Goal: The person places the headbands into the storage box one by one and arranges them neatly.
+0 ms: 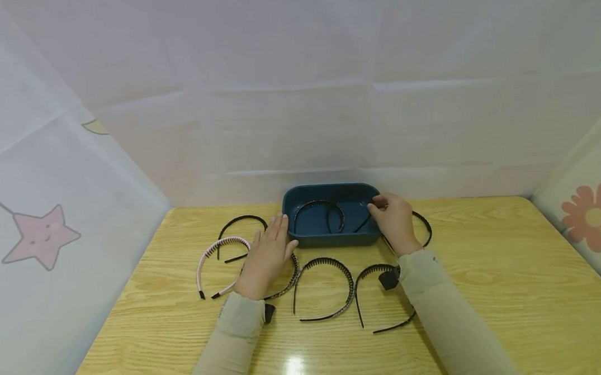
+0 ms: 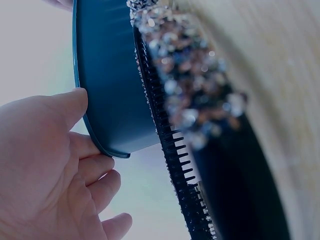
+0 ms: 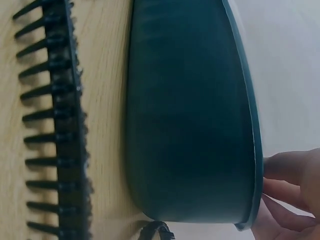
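Note:
My left hand [image 1: 268, 256] rests its nearly straight fingers along the left end of a dark blue box [image 1: 333, 241]; in the left wrist view the thumb touches its rim. Over the box's right rim, my right hand [image 1: 395, 220] pinches a thin black headband [image 1: 362, 224] that reaches down into the box. Another toothed headband [image 1: 321, 201] with a speckled band stands inside. Below the left hand lies a glittery black headband [image 1: 295, 271], partly hidden by it. Behind the right hand, a black headband [image 1: 430, 229] shows in part.
On the wooden table [image 1: 511, 290] lie a pink headband [image 1: 200, 270] and a black headband [image 1: 241, 217] at left. Nearer me are a glittery toothed headband [image 1: 352, 286] and another black one [image 1: 358, 302], partly under the right wrist. Cloth walls [image 1: 328, 125] stand behind and beside.

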Available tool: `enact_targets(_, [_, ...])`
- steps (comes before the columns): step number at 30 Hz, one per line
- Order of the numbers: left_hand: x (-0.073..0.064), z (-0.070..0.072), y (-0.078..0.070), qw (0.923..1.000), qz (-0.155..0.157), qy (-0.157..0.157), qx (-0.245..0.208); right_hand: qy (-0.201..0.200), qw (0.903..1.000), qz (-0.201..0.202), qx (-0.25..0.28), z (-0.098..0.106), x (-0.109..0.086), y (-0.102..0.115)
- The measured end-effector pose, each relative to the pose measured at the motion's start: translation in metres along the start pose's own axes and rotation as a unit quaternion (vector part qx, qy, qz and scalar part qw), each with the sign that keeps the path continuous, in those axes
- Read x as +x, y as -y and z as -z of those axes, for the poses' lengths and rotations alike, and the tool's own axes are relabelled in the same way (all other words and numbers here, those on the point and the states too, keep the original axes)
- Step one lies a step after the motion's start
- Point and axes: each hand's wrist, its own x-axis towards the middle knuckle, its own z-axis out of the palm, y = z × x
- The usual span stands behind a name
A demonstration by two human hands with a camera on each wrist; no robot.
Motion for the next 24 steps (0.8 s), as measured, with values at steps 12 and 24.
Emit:
enact_targets(12, [0.001,-0.001,0.0,1.0,0.006,0.005,0.001,-0.003,0.9999,0.009,-0.007,0.022,-0.006,-0.002])
enact_targets(24, [0.001,-0.003,0.001,0.9999,0.006,0.002,0.01,-0.039,0.999,0.003,-0.02,0.055,-0.009,-0.034])
